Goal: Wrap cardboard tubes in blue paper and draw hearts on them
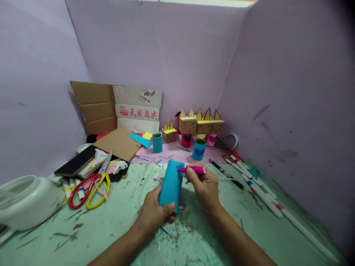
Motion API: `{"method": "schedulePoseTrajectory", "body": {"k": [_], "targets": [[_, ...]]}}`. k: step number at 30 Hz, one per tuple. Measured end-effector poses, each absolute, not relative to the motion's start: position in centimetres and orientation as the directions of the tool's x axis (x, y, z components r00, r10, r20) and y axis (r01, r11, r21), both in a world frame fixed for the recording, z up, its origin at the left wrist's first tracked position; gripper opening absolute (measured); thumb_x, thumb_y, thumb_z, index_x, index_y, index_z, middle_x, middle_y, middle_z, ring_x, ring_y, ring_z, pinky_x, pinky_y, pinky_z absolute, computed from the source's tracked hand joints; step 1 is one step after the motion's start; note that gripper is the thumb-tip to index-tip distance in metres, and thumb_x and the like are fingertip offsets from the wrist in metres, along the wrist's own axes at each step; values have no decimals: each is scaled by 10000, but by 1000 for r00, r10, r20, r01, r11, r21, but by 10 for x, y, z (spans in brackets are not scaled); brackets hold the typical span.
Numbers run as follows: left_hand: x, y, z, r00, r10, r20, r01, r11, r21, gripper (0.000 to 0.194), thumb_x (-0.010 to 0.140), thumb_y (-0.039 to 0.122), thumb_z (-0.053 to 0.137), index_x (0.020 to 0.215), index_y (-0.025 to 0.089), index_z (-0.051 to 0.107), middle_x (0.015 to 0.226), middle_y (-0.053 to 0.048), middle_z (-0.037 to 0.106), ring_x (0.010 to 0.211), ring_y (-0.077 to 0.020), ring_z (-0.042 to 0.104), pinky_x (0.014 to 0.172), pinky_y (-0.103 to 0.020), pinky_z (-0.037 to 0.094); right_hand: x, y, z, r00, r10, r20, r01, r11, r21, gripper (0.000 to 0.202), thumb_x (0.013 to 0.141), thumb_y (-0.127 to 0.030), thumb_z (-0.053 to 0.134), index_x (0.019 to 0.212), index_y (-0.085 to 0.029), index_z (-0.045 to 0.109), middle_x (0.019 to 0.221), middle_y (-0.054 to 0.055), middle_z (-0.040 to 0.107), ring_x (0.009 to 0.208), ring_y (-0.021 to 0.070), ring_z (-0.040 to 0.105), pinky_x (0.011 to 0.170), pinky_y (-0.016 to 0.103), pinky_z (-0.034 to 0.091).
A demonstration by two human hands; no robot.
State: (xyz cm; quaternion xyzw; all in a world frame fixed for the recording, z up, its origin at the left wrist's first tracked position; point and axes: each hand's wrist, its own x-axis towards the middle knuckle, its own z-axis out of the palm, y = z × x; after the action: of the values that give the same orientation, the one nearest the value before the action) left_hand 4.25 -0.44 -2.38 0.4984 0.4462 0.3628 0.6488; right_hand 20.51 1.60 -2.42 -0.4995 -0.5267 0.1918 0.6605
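Observation:
My left hand (pixel 156 207) is wrapped round the lower end of a blue paper-covered tube (pixel 171 186), which tilts slightly to the right above the table. In a pinch, my right hand (pixel 204 184) holds a pink marker (pixel 195 170). The marker's tip meets the upper right part of the tube, beside a small dark blue mark. Beyond my hands stand a short blue tube (pixel 157 143) and another blue tube with a dark blue heart (pixel 199 150).
Several cardboard cat heads (pixel 188 125) stand at the back, some on coloured tubes. To the left lie scissors (pixel 104 177), a phone (pixel 74 160) and a white pot (pixel 27 199). Several white markers (pixel 262 192) line the right wall. Folded cardboard (pixel 135 107) leans at the back left.

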Motion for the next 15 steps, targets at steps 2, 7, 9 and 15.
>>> {"method": "schedulePoseTrajectory", "body": {"k": [2,7,9,15], "targets": [[42,-4,-24,341,916,-213,-28,236,971,470,627,265,748,1038,103,587,692,-26,589,562,-153,579,496,-257,509,205,16,-23,376,779,502,269,426,-864,173,813,-333,622,788,-172,681,708,37,668,606,182,635,557,299,522],[43,-4,-23,343,914,-219,-30,243,969,498,631,276,754,1068,98,595,711,-35,601,550,-141,566,502,-258,504,204,14,-23,371,783,499,262,427,-865,179,816,-340,625,801,-171,685,698,34,668,593,175,629,549,291,519],[43,-4,-22,342,913,-222,-24,245,969,503,629,270,751,1073,93,592,724,-40,607,556,-141,568,505,-258,507,204,14,-23,366,784,501,263,429,-864,175,818,-337,625,810,-174,688,685,26,665,574,166,619,538,284,513],[43,-3,-21,339,913,-226,-11,245,970,514,633,258,744,1085,75,582,730,-48,609,549,-140,563,509,-265,509,203,15,-23,377,777,505,267,431,-862,183,824,-342,625,835,-174,698,707,32,679,594,167,621,543,286,519]]}}
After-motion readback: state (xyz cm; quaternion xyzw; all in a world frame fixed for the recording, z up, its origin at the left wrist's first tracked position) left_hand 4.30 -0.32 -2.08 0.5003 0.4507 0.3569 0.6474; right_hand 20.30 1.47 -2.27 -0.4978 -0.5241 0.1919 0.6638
